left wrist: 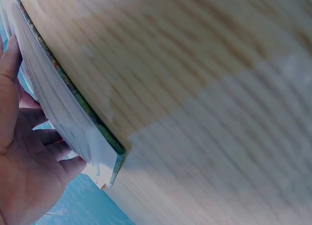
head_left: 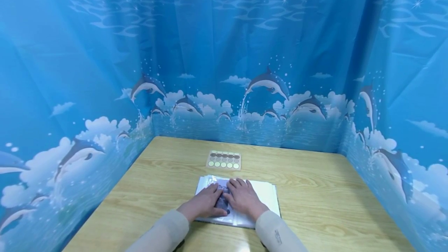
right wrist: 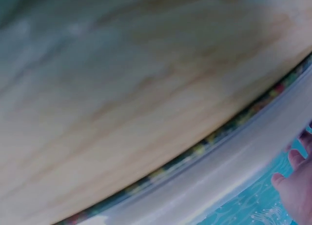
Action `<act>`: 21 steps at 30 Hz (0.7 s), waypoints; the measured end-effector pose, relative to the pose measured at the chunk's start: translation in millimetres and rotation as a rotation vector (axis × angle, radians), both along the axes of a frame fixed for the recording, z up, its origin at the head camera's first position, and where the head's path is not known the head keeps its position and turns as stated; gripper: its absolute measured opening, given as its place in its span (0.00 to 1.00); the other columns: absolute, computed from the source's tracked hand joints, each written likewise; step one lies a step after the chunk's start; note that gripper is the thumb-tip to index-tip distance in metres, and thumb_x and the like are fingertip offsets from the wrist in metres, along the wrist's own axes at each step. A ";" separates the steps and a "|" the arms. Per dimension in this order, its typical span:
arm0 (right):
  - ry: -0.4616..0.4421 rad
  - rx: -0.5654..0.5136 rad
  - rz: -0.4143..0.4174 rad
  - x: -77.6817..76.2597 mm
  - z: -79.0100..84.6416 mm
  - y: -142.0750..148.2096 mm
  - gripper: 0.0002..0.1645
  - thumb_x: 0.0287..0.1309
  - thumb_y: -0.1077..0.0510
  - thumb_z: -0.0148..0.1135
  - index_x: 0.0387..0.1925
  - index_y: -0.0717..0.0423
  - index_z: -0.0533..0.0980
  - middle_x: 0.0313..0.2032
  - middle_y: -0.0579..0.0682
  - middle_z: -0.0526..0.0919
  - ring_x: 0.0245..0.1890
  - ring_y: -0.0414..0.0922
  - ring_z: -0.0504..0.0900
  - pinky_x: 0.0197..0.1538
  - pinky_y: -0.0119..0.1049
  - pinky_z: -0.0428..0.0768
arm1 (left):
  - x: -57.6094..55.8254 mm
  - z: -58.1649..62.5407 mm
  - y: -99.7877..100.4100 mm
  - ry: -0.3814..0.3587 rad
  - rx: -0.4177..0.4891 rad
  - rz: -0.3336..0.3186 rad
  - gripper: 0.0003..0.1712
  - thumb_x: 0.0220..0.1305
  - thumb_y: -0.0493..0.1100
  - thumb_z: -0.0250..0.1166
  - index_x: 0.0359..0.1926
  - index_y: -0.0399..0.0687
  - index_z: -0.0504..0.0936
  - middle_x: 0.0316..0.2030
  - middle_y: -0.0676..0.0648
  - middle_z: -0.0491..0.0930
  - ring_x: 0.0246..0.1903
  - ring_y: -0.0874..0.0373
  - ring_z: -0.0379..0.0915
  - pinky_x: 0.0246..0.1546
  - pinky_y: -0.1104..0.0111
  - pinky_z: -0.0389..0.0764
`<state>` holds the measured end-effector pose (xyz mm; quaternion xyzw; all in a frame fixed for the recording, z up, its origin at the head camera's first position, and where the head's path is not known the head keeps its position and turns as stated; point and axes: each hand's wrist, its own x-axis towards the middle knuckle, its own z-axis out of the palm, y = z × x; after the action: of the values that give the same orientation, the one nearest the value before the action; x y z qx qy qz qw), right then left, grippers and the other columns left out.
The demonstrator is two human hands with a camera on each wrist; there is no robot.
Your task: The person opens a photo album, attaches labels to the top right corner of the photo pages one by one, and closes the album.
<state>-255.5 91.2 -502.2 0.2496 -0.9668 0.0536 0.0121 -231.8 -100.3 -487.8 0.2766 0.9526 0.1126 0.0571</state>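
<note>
An album (head_left: pixel 267 193) with clear, shiny sleeve pages lies open on the wooden table. A dark purplish picture (head_left: pixel 221 202) shows on it between the hands. My left hand (head_left: pixel 204 204) rests on the left part of the album, fingers fairly straight and touching the picture's edge. Flat on the page just right of the picture lies my right hand (head_left: pixel 244 197), its fingers spread. From the left wrist view, a thick stack of pages (left wrist: pixel 58 103) appears beside the left hand (left wrist: pixel 31 166). In the right wrist view the right hand (right wrist: pixel 298 186) is only partly visible, above the patterned cover edge (right wrist: pixel 204 146).
Behind the album lies a card with rows of round stickers (head_left: pixel 224 160), brown at the top and pale green at the bottom. Blue dolphin-print curtains (head_left: pixel 245 49) hang around the back and sides of the table (head_left: pixel 308 189).
</note>
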 end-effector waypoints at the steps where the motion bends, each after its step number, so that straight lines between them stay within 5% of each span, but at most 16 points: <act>1: 0.002 0.003 0.001 -0.1 -0.2 0.2 0.36 0.74 0.37 0.40 0.71 0.54 0.66 0.71 0.54 0.66 0.71 0.58 0.61 0.71 0.61 0.55 | 0.1 0.0 -0.1 0.002 0.000 -0.001 0.52 0.58 0.69 0.65 0.70 0.35 0.66 0.70 0.30 0.59 0.70 0.38 0.56 0.70 0.49 0.60; 21: 0.029 -0.004 0.010 3.3 3.5 4.3 0.34 0.73 0.39 0.44 0.69 0.54 0.69 0.68 0.54 0.70 0.70 0.56 0.64 0.71 0.61 0.57 | 2.8 1.1 -0.4 0.007 0.012 -0.007 0.51 0.59 0.67 0.65 0.70 0.34 0.66 0.70 0.30 0.59 0.70 0.37 0.56 0.70 0.49 0.60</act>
<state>-252.3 95.4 -498.6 0.2551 -0.9651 0.0521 0.0262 -229.0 -100.7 -486.7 0.2806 0.9512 0.1171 0.0524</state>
